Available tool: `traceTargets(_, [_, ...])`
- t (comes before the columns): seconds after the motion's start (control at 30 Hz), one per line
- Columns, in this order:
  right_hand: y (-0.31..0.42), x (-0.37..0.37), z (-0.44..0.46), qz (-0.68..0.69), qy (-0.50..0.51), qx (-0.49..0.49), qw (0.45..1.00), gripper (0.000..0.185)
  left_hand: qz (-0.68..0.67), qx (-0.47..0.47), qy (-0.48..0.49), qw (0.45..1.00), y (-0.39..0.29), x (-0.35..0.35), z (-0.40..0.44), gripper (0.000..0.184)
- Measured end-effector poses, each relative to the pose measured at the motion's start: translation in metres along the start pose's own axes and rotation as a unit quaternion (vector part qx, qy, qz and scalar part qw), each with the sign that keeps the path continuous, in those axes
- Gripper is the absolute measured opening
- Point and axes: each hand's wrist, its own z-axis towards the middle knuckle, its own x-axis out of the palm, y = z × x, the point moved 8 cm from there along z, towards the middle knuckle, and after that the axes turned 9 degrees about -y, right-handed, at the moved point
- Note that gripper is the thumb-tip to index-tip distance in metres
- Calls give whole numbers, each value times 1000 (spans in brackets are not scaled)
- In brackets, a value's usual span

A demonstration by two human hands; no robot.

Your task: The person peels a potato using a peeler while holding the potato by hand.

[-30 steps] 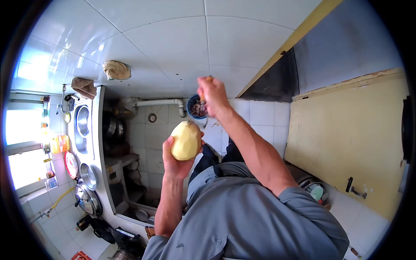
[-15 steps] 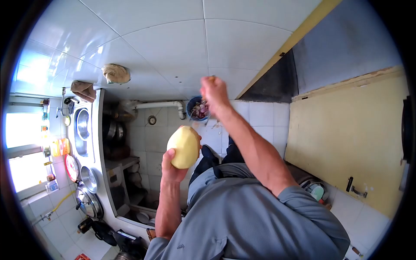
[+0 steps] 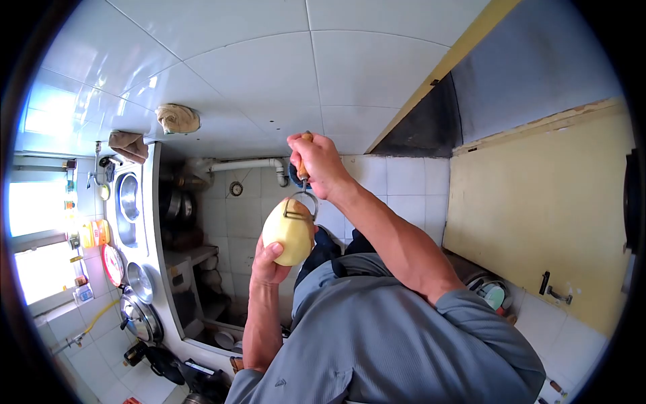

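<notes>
My left hand (image 3: 268, 266) grips a large, mostly peeled potato (image 3: 288, 239) from below, with the thumb across its near side. The potato is pale yellow and oval, with a browner patch at its upper end. My right hand (image 3: 321, 167) is closed round the wooden handle of a peeler (image 3: 305, 161). The peeler's metal loop and blade rest at the potato's upper part and appear to touch it. Behind my right hand, a blue bin (image 3: 293, 176) on the floor is mostly hidden.
At left runs a counter with a sink (image 3: 128, 202), metal bowl (image 3: 139, 281) and lidded pot (image 3: 140, 316). Below it are open shelves with pans (image 3: 176, 204). A white pipe (image 3: 249, 163) crosses by the tiled wall. A yellowish door (image 3: 538, 222) stands at right.
My right hand has come down and left from above the bin, bringing the peeler onto the potato. The left hand and potato have shifted slightly right. The bin's contents are now hidden.
</notes>
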Motion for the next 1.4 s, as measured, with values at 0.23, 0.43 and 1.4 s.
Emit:
traceTargets(0.23, [-2, -71, 54, -7, -98, -6, 995, 16, 31, 29, 25, 999, 0, 2, -9, 91])
traceTargets(0.43, [14, -4, -12, 5, 7, -12, 1000, 17, 32, 9, 4, 999, 10, -5, -2, 95])
traceTargets(1.4, [51, -18, -53, 6, -29, -155, 988, 17, -300, -69, -100, 946, 16, 2, 15, 68])
